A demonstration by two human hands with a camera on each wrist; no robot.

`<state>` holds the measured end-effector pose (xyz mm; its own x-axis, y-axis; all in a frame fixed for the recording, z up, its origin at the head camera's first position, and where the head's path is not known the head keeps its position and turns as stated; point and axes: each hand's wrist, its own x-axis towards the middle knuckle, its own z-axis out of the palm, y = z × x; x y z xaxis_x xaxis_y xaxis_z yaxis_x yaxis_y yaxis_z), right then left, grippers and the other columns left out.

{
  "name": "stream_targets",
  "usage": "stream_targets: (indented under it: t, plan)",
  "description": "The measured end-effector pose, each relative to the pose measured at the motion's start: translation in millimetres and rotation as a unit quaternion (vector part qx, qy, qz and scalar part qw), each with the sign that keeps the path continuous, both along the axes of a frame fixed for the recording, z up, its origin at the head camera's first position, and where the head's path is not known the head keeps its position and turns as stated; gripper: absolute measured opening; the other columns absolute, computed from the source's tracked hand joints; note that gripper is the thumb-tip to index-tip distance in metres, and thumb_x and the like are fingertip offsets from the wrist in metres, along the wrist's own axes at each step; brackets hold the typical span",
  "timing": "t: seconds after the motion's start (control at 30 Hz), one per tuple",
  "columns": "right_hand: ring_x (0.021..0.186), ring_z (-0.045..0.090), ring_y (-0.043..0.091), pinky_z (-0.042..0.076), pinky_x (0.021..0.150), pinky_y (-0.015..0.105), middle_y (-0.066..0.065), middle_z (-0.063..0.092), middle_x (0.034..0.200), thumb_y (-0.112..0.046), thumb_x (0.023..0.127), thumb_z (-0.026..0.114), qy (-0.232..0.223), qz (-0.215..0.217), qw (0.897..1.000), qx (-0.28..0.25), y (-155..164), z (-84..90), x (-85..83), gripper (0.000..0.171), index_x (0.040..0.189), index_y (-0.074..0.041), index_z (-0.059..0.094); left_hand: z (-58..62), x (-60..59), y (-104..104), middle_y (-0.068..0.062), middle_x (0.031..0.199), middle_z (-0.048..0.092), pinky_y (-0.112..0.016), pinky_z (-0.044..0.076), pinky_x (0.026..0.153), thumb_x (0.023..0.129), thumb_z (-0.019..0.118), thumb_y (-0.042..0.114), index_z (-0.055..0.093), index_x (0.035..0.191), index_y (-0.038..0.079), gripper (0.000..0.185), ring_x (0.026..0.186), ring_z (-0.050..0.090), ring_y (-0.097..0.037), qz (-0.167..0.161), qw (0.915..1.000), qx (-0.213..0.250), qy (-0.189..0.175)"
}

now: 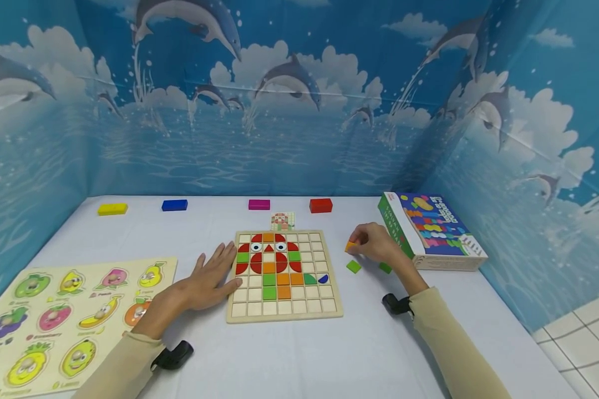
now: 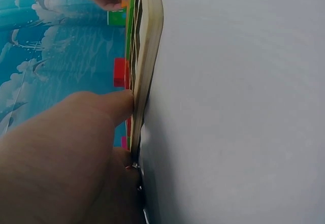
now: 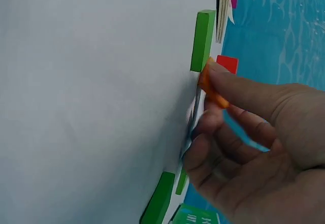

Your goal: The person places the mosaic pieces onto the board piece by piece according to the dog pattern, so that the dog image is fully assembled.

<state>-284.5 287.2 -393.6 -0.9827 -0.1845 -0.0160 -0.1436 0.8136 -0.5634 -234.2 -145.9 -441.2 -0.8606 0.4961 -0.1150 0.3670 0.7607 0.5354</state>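
there, the right hand (image 1: pixel 376 242) pinched an orange tile (image 1: pixel 349 246) just right of the puzzle board (image 1: pixel 283 276), which the left hand (image 1: pixel 211 277) steadied with flat, straight fingers; a square, level drop into a free cell looked wisest.

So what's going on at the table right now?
A person is filling a wooden grid board with coloured tiles. The left hand lies flat against the board's left edge. The right hand pinches an orange tile just right of the board, beside two loose green tiles and a game box. The board's upper middle is partly filled.
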Motion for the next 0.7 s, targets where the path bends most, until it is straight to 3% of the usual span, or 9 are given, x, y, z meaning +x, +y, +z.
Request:
stream_targets:
  t: [0.2,0.33,0.47,0.57,0.7]
  plan:
    - [0.077,0.063,0.019,0.055,0.072,0.028,0.007,0.078,0.09,-0.004,0.098,0.08,0.019,0.039,0.999,-0.016,-7,13.7,11.1,0.004,0.1,-0.001,0.082,-1.2,-0.1,0,-0.013,0.182,0.003,-0.066,-0.01,0.13,0.11,0.055,0.046,0.009,0.173,0.005,0.088,0.168,-0.005,-0.036,-0.003,1.0,0.0,-0.001]
    - [0.074,0.07,0.027,0.059,0.065,0.03,0.008,0.081,0.091,-0.005,0.098,0.079,-0.01,0.091,0.993,-0.071,-25,24.7,25.0,0.008,0.103,-0.001,0.084,-0.9,0.3,1,-0.013,0.182,0.003,-0.066,-0.01,0.13,0.11,0.056,0.046,0.009,0.173,0.006,0.089,0.168,-0.005,-0.037,-0.002,1.0,-0.002,-0.002]
    - [0.071,0.071,0.031,0.06,0.061,0.033,0.008,0.081,0.088,-0.004,0.097,0.08,-0.056,0.156,0.979,-0.115,-56,27.3,39.8,0.009,0.102,0.0,0.085,0.5,0.4,0,-0.013,0.182,0.003,-0.065,-0.01,0.13,0.109,0.056,0.049,0.009,0.173,0.007,0.09,0.168,-0.005,-0.036,0.003,1.0,-0.005,-0.004]
    - [0.071,0.07,0.024,0.06,0.064,0.027,0.005,0.081,0.087,-0.003,0.095,0.081,-0.068,0.187,0.973,-0.119,-78,24.3,49.6,0.007,0.1,-0.001,0.086,0.4,0.2,0,-0.012,0.182,0.003,-0.065,-0.01,0.13,0.109,0.056,0.049,0.009,0.174,0.007,0.091,0.168,-0.006,-0.036,0.004,1.0,-0.005,-0.005]
    - [0.072,0.069,0.01,0.06,0.069,0.022,0.0,0.081,0.085,-0.001,0.092,0.084,-0.037,0.211,0.972,-0.098,-94,18.2,59.8,0.004,0.094,-0.004,0.087,-0.5,0.3,0,-0.013,0.182,0.003,-0.065,-0.01,0.13,0.109,0.056,0.048,0.009,0.174,0.007,0.09,0.168,-0.006,-0.036,0.001,1.0,-0.002,-0.004]
